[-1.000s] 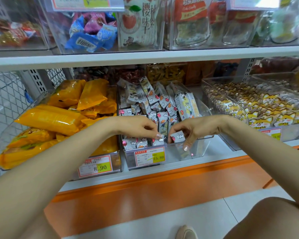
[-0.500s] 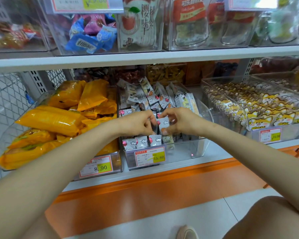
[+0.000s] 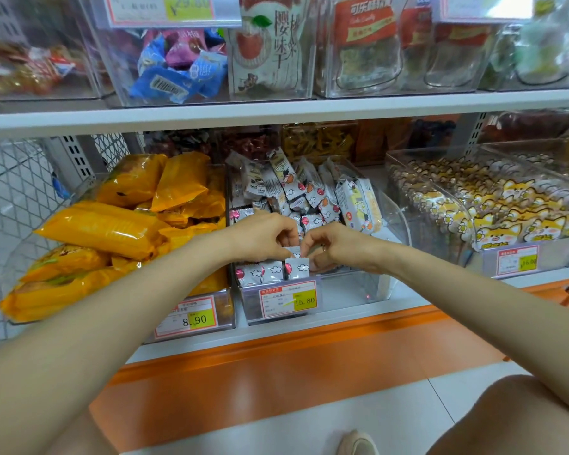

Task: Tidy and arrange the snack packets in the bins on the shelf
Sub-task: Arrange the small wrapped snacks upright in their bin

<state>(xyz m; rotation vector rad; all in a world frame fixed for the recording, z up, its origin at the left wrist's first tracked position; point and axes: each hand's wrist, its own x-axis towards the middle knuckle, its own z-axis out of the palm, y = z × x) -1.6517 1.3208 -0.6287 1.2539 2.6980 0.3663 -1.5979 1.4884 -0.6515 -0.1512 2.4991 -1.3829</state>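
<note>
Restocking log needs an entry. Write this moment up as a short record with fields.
left grip: pinches the top of a small white packet
right grip: fingers curled at the same packet's top, from the other side
packet: upright, front row of the middle clear bin
price tag: 15.80, on the bin's front
left neighbour: yellow packets, loosely piled
right neighbour: fox-print packets, in rows

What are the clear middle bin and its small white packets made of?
The clear middle bin looks like rigid glossy acrylic or similar plastic: contents show through, edges glint. The small white cloud-print packets seem thin, shiny plastic film with serrated ends.
</note>
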